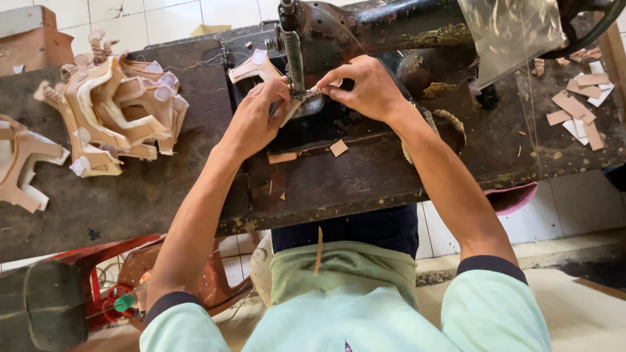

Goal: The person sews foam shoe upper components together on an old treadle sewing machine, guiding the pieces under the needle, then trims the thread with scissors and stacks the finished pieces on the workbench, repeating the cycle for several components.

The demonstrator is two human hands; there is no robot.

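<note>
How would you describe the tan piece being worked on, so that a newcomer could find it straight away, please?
Start at the black sewing machine in the middle of the dark worktable. Under its needle bar, the left hand and right hand pinch a tan forked cut piece tipped with a white patch. Similar pieces lie stacked far left; this one alone is held at the machine.
</note>
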